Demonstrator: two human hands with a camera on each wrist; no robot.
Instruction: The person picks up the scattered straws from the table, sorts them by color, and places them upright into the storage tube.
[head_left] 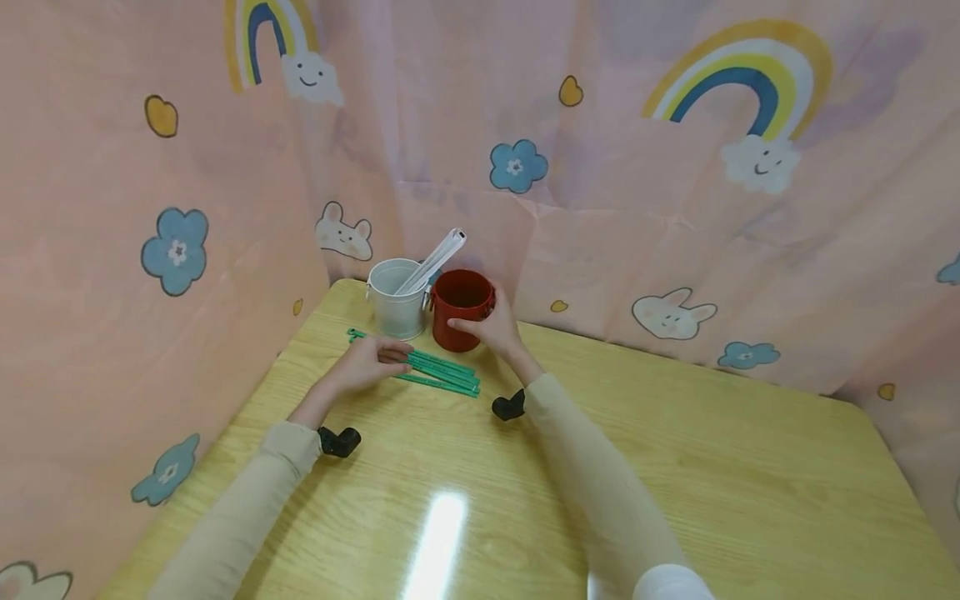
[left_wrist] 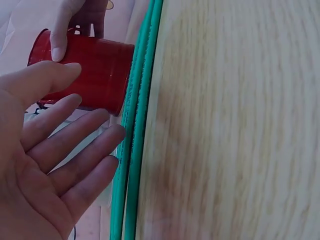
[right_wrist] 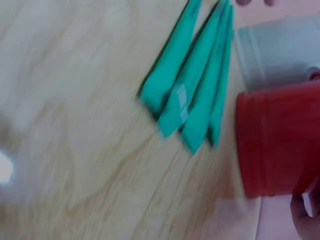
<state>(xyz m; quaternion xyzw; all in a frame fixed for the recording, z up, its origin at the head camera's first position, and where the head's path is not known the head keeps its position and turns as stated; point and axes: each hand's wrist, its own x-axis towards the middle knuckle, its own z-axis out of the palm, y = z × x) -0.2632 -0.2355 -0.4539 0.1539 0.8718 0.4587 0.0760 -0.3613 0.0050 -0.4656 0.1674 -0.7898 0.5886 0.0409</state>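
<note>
My right hand [head_left: 495,327] grips a small red metal bucket [head_left: 452,330] by its right side, with the thumb across the front. The bucket stands upright at the back of the table. Over the left part of several slim green sticks [head_left: 444,377] hovers my left hand [head_left: 366,365]. In the left wrist view its fingers [left_wrist: 82,160] are spread and fairly straight, with nothing held; whether the tips touch the sticks I cannot tell. The sticks carry fine printing and have flat ends in the right wrist view, like wrapped straws.
Left of the red bucket stands a white bucket [head_left: 396,317] holding slim white sticks [head_left: 437,258] that lean right. A patterned pink cloth [head_left: 600,250] hangs behind the wooden table [head_left: 712,467]. Black wrist devices [head_left: 339,442] sit at both wrists.
</note>
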